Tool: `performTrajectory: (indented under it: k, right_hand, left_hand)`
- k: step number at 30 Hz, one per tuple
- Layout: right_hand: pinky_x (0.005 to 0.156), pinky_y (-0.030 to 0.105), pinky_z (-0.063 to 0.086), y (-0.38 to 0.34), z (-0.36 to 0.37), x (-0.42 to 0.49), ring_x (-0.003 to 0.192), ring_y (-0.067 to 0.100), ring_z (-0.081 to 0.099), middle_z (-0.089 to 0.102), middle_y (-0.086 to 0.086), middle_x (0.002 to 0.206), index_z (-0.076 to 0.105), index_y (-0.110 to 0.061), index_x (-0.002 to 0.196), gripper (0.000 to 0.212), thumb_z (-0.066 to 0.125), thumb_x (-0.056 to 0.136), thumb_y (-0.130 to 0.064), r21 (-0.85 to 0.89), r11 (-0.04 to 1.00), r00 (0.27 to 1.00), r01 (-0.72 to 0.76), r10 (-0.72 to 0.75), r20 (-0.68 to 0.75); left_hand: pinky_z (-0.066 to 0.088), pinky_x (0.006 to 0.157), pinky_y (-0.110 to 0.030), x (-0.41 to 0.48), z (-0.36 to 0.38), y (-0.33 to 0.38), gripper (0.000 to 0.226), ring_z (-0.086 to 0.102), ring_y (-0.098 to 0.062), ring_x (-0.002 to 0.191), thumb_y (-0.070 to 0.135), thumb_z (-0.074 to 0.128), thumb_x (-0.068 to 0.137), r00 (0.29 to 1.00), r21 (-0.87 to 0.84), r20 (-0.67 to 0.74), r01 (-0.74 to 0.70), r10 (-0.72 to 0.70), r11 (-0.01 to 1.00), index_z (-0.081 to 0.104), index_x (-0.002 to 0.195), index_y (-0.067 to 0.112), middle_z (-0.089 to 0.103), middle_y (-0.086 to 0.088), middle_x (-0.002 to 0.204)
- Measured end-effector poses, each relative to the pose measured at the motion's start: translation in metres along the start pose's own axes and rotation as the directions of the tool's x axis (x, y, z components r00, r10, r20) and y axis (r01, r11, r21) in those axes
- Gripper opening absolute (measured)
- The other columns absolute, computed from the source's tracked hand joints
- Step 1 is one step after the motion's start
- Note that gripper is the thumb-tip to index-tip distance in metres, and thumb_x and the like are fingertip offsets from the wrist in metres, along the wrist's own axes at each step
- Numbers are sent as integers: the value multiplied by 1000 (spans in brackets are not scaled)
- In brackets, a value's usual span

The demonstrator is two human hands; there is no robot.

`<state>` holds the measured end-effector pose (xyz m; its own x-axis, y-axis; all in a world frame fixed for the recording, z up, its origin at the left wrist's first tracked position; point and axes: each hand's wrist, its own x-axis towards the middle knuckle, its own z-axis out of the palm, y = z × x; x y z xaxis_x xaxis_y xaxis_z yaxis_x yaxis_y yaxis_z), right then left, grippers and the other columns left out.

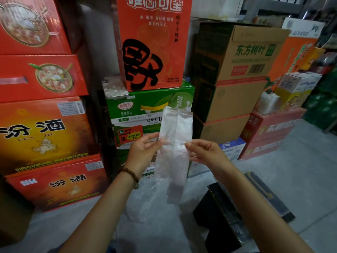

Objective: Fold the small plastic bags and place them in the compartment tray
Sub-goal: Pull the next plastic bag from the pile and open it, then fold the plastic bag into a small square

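Grip L (pixel 145 149), grip R (pixel 206 152): bag (pixel 176 128) btwn

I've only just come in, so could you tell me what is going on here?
A person holds a clear plastic bag upright in the air, the left hand pinching one edge and the right hand the other, in front of stacked cartons. The bag is a long flat strip, not yet folded small. More loose plastic lies on the floor below, beside a dark container.
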<state>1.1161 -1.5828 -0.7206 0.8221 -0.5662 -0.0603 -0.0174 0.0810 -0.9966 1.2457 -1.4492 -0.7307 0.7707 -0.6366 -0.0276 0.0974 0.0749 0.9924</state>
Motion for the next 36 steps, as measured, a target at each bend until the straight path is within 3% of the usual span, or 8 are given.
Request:
performTrajectory:
  k: [4,9,12,16,20,29,36]
  right_hand:
    - [60,16,53,2,0,0,65,3,69,72,-7,67,65,-8,100,9,61,92,-5,3,999,997,49,-49,-55]
    - [64,23,56,7,-1,1,71,9,70,73,-1,70,51,-22,126,41,64,91,-5,-43,985,979,166,-170,-113]
    - [63,19,53,5,-1,1,72,5,68,72,-1,71,55,-23,121,37,62,91,-1,-88,964,962,251,-259,-86]
    - [73,22,56,6,-2,1,83,13,71,73,16,89,65,-13,113,25,63,90,-2,-151,948,957,279,-287,-37]
    - [74,17,54,6,-4,1,86,11,71,74,7,93,70,-6,102,16,64,88,-1,-181,939,952,292,-303,-37]
    - [74,16,55,7,-3,1,84,6,72,74,-7,87,69,-19,95,17,66,87,-5,-262,908,930,327,-358,-79]
    - [73,17,55,9,-2,3,80,6,71,74,-7,82,68,-22,90,17,67,87,-6,-291,893,919,342,-383,-96]
  left_hand:
    - [57,66,-22,-2,-1,4,34,71,-9,75,11,64,88,997,9,-5,-73,73,997,55,119,20,75,4,79]
    - [58,70,-23,-6,-3,5,40,71,-10,80,11,65,87,980,100,18,-201,200,975,54,122,27,75,0,87]
    - [56,72,-19,-6,-5,4,31,70,-6,82,9,64,87,976,141,59,-215,208,966,63,115,20,74,3,89]
    - [53,71,-14,-5,-7,3,18,68,1,84,12,65,86,975,197,92,-219,204,956,68,102,21,71,11,90]
    - [52,73,-11,-5,-8,2,13,68,1,84,13,67,85,970,260,94,-240,223,935,70,91,24,72,11,89]
    - [49,70,-6,-5,-6,2,8,66,6,78,13,68,85,963,341,62,-266,261,902,69,87,21,70,10,86]
    - [54,73,-14,-3,-6,0,4,67,-1,77,16,69,84,960,355,20,-267,278,896,69,87,19,71,5,85]
